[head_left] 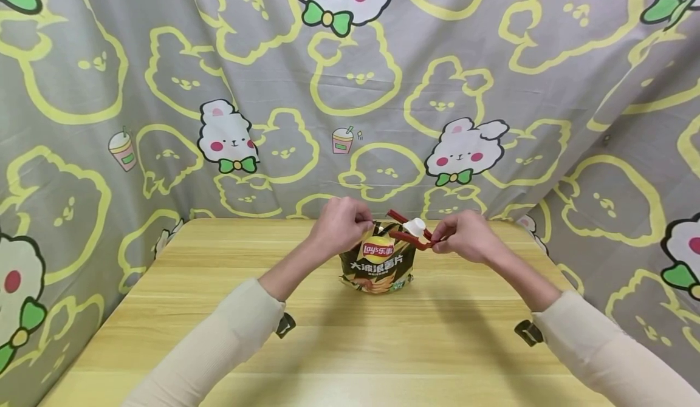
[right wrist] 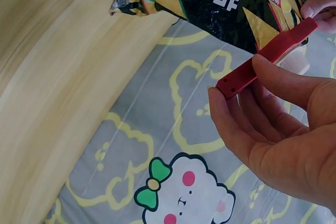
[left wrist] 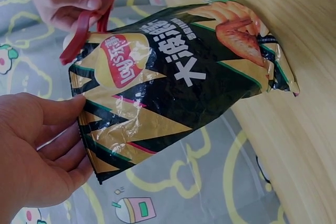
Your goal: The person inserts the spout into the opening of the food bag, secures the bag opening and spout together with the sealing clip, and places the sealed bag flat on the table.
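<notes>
The table [head_left: 339, 346] bears a glossy, black-and-gold bag [head_left: 378, 265].

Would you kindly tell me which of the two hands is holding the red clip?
The right hand: it grips the red clip, whereas the left hand holds the chip bag by its top edge.

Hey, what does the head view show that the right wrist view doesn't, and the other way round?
Only the head view shows the pale sleeves and black wrist pieces. Only the right wrist view shows two dark marks at one end of the red clip. Both show that clip, the chip bag, left hand, right hand, table and curtain.
</notes>
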The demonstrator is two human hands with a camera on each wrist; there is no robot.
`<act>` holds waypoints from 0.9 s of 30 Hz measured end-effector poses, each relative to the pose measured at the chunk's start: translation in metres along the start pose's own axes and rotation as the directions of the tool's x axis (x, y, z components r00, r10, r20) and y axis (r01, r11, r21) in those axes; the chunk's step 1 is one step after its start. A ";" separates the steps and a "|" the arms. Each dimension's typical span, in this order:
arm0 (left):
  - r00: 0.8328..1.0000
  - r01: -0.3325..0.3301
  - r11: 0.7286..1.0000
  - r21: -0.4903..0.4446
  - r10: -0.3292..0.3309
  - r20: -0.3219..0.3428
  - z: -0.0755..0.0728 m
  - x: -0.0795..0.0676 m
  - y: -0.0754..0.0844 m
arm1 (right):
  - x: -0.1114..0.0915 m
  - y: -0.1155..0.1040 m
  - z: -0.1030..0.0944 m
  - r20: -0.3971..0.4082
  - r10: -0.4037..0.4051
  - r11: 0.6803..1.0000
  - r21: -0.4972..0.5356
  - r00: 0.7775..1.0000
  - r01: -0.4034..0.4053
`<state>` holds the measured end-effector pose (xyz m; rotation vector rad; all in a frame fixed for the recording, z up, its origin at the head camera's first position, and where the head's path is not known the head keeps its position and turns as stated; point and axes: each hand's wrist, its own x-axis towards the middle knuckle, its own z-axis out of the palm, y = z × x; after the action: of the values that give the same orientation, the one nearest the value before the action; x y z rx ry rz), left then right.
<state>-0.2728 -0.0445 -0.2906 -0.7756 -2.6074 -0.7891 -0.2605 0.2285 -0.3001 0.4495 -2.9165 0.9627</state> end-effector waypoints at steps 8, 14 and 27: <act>1.000 -0.002 1.000 -0.005 0.002 -0.003 -0.001 -0.001 0.000 | 0.002 -0.005 0.005 -0.022 -0.011 1.000 0.024 1.000 0.012; 1.000 -0.002 1.000 -0.002 0.002 -0.003 0.000 -0.001 0.000 | 0.004 -0.007 0.008 -0.043 -0.021 0.999 0.029 0.999 0.022; 1.000 -0.005 1.000 -0.006 0.005 0.000 0.001 -0.001 0.000 | 0.005 -0.008 0.010 -0.052 -0.001 0.998 0.068 0.999 0.005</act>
<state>-0.2722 -0.0441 -0.2913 -0.7834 -2.6032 -0.7954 -0.2626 0.2155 -0.3029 0.4252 -2.8431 1.0602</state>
